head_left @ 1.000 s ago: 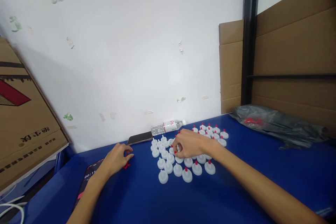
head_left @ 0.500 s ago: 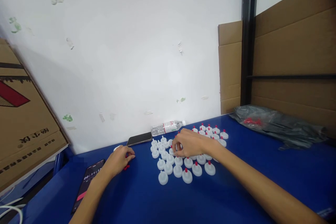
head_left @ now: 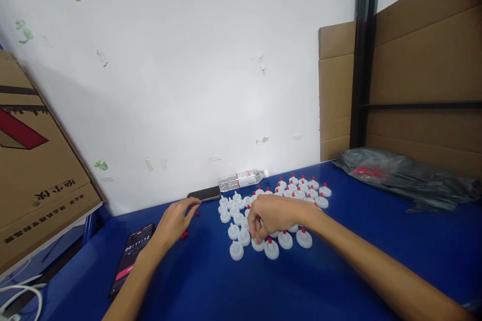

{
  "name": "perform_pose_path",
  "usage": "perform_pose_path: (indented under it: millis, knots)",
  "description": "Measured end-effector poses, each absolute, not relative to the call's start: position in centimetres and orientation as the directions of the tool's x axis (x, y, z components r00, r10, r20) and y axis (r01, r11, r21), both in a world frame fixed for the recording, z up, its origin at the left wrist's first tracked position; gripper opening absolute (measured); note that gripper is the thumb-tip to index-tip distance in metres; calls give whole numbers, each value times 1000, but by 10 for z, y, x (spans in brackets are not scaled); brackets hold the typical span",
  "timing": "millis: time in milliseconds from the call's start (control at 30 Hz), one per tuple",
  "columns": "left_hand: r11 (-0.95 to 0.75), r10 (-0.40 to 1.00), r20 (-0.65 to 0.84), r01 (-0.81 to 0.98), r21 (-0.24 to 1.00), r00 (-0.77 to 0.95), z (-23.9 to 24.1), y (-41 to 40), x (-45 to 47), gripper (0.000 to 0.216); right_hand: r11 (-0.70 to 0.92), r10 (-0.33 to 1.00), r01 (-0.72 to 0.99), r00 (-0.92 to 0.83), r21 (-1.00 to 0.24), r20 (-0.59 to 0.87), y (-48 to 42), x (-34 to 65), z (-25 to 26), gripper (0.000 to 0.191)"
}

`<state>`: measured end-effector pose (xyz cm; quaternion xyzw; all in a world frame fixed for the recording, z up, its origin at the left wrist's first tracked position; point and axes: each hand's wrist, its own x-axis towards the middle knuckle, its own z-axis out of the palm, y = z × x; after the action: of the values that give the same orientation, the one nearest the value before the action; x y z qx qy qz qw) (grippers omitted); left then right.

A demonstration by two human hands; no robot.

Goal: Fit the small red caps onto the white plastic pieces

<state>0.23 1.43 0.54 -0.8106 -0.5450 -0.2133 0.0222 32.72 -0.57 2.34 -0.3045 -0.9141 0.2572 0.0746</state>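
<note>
Many round white nozzle caps stand on the blue table, spouts up. Those toward the right carry small red tips, while those on the left have bare spouts. My right hand is closed in a pinch at the spout of a front-row white cap; its fingers hide whatever they hold. My left hand is left of the caps, thumb and forefinger brought together at the tips. I cannot make out anything between them. Small red pieces lie on the table beside and below that hand.
A phone showing a timer lies left of my left forearm. Against the wall are a dark phone and a water bottle on its side. A grey plastic bag with red pieces lies at the right. A cardboard box stands left.
My right hand has moved toward me, down to a front-row cap. My left hand has shifted slightly, its fingers reaching farther forward, and a small red piece now shows below them.
</note>
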Motion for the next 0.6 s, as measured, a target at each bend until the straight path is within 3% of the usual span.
perform_pose_path:
  millis: [267, 433, 600]
  knots:
    - [-504, 769, 499, 859, 88, 400, 3, 9, 16, 31, 671, 592, 286, -762, -684, 261, -10, 325, 34, 20]
    - [-545, 727, 551, 832, 100, 410, 1, -2, 37, 29, 590, 616, 209, -741, -780, 267, -11, 316, 23, 17]
    - [-641, 657, 590, 760, 109, 469, -4, -12, 55, 25, 684, 614, 253, -706, -684, 353, -11, 308, 17, 15]
